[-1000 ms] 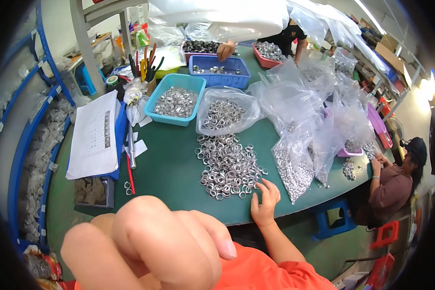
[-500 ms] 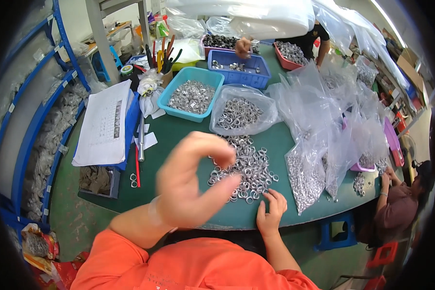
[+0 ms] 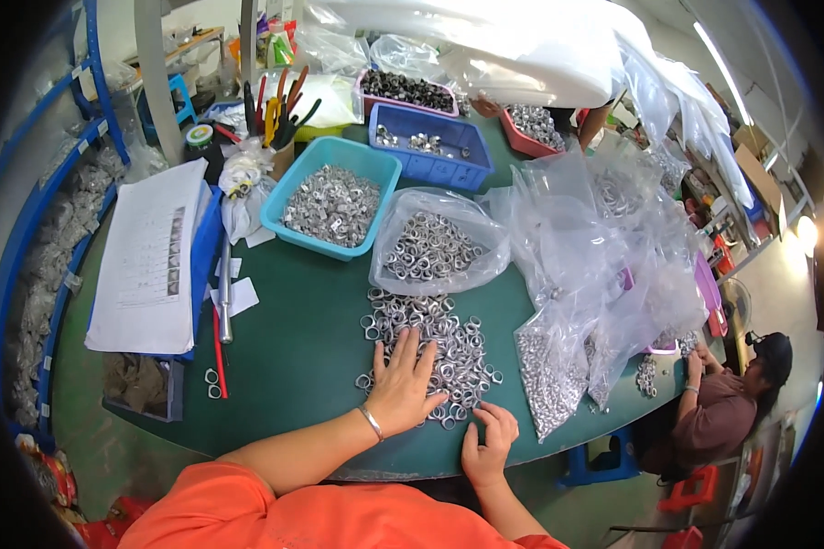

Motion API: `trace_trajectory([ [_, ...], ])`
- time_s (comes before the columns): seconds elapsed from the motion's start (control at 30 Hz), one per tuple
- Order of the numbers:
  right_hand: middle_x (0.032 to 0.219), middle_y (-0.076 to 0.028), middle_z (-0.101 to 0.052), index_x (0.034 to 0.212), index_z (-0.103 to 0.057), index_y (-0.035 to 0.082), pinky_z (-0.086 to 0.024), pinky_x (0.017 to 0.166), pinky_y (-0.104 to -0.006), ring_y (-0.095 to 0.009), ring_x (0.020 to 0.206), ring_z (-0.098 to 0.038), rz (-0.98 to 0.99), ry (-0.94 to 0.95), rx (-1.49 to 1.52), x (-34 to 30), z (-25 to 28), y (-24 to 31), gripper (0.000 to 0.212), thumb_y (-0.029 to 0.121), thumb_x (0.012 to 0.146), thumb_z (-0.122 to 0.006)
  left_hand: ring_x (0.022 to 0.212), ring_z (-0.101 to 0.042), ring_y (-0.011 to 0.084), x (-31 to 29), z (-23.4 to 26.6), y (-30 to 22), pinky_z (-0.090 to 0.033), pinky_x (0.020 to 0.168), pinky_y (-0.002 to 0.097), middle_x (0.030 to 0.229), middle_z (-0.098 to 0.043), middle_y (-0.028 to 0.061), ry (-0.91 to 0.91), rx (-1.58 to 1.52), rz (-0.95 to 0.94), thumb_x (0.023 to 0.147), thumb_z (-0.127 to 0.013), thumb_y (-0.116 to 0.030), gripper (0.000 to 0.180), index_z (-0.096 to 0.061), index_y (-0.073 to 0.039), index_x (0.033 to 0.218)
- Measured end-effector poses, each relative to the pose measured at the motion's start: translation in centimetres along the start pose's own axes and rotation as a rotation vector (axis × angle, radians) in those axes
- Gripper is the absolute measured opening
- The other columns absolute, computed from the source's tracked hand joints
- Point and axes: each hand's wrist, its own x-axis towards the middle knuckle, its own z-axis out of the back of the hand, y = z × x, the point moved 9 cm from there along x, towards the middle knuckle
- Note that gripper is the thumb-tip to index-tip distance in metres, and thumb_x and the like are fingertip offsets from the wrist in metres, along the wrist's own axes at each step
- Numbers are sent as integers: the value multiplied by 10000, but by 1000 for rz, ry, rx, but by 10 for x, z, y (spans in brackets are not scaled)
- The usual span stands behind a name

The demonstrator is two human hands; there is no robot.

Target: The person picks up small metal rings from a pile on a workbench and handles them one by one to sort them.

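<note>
Fingers spread, left hand (image 3: 401,389) flat on the pile of metal rings (image 3: 428,352) near the table's (image 3: 293,339) front edge — right hand (image 3: 490,444) curled beside it — sorting underway, next a careful single-ring pinch.

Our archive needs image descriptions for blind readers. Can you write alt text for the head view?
A person's left hand lies flat on a pile of small metal rings on a green table, with the right hand at the pile's near edge. Beyond stand a teal bin and clear bags of parts.
</note>
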Motion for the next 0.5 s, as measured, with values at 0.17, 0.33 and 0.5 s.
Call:
trace_trajectory([
  [0.17,1132,-90,-637,1024,-648,74,-345,982,-404,-297,1084,-556,1,22,-11,5,-1,2,290,27,738,-659,1426,-235,467,2,2,-2,-150,1094,688,1509,-259,324,-31,-17,-21,804,-741,-410,878,-324,4,1457],
  [0.33,1125,-86,-639,1022,-649,77,-351,970,-402,-290,1078,-559,9,31,-26,4,-2,3,288,25,739,-657,1424,-240,467,1,2,-2,-155,1092,688,1506,-263,325,-35,-13,-20,797,-745,-410,876,-336,2,1453],
  [0.5,1112,-86,-646,1019,-647,76,-353,967,-401,-289,1061,-571,7,27,-13,4,-1,2,285,27,739,-660,1419,-248,467,0,0,-2,-163,1088,684,1503,-266,329,-31,3,-16,792,-748,-412,884,-334,2,1453],
])
